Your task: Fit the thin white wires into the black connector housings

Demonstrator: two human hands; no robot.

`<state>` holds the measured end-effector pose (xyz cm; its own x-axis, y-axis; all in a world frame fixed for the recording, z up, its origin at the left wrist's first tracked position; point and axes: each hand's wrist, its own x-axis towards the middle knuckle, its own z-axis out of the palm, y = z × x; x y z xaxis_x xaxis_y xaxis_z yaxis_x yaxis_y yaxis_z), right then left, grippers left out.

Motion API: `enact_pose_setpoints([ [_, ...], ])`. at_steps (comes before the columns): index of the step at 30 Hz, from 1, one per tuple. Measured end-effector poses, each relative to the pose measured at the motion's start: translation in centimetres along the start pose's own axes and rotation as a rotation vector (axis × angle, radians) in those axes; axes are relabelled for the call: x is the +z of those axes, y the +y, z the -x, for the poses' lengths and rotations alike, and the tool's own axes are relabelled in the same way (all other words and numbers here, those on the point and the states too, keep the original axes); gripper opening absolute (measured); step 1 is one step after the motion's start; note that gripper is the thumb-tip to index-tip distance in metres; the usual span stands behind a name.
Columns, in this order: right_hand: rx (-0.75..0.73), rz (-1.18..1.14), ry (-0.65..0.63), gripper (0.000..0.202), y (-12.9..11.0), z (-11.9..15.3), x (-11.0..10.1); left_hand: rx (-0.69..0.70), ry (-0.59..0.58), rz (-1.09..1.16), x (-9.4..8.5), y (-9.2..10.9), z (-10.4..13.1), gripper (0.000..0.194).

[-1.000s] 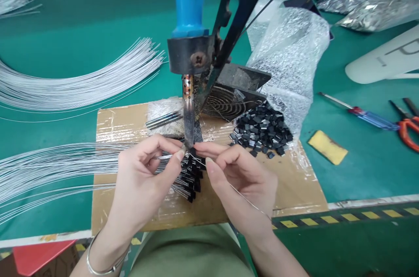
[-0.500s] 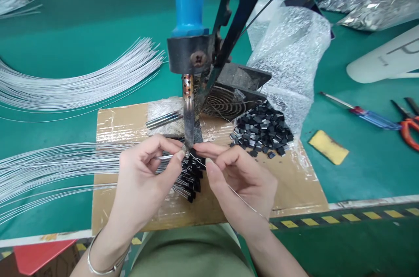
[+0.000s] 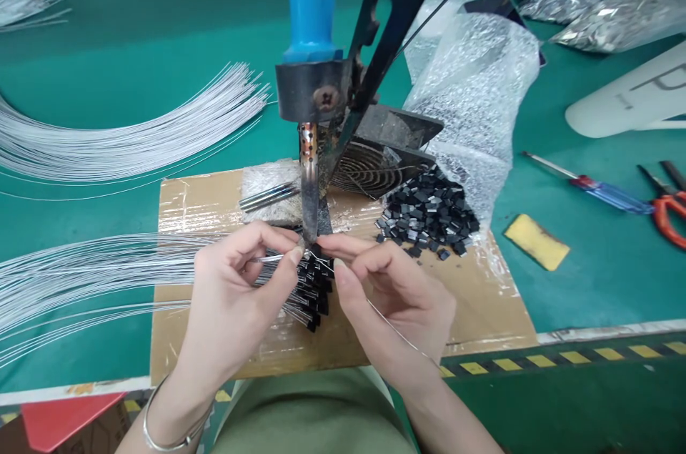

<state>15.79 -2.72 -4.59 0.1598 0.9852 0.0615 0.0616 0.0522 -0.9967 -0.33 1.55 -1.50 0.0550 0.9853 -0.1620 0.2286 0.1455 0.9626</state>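
A blue-handled soldering iron [image 3: 309, 189] hangs tip-down in a black clamp. My left hand [image 3: 244, 297] is closed in a pinch right at its tip, holding a thin whitish wire [image 3: 271, 258]; the wire's end is partly hidden by the fingertips. From the other side, my right hand [image 3: 399, 300] pinches a strand of solder wire [image 3: 394, 327] between thumb and fingers. The strand runs back across the palm to the wrist, and its front end meets the iron tip. Below the fingers lies a bundle of wires with black ends [image 3: 314, 297].
Behind the hands are a pile of small black pieces [image 3: 429, 214], a coil stand [image 3: 369, 166] and metal tubes [image 3: 269, 196] on cardboard [image 3: 482, 304]. More wires [image 3: 161, 146] lie left. A yellow sponge [image 3: 537, 242], screwdriver [image 3: 611, 195] and orange-handled pliers [image 3: 669, 218] lie right.
My right thumb has shifted very slightly left, towards the iron tip, with the solder wire. My left hand keeps its place at the tip.
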Motion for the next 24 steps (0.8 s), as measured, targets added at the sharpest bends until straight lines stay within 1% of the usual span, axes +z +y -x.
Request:
enact_pose_setpoints([
  [7, 0.000, -0.001, 0.012, 0.019, 0.13, 0.03, 0.02, -0.017, -0.006, -0.014, -0.04, -0.08, 0.01, 0.012],
  [16, -0.035, -0.006, 0.019, 0.019, 0.07, 0.12, 0.12, -0.002, -0.008, -0.014, 0.02, 0.10, 0.13, 0.012],
  [24, -0.020, 0.018, 0.022, 0.019, -0.10, -0.04, 0.15, -0.026, -0.014, -0.012, -0.04, 0.09, 0.13, 0.013],
])
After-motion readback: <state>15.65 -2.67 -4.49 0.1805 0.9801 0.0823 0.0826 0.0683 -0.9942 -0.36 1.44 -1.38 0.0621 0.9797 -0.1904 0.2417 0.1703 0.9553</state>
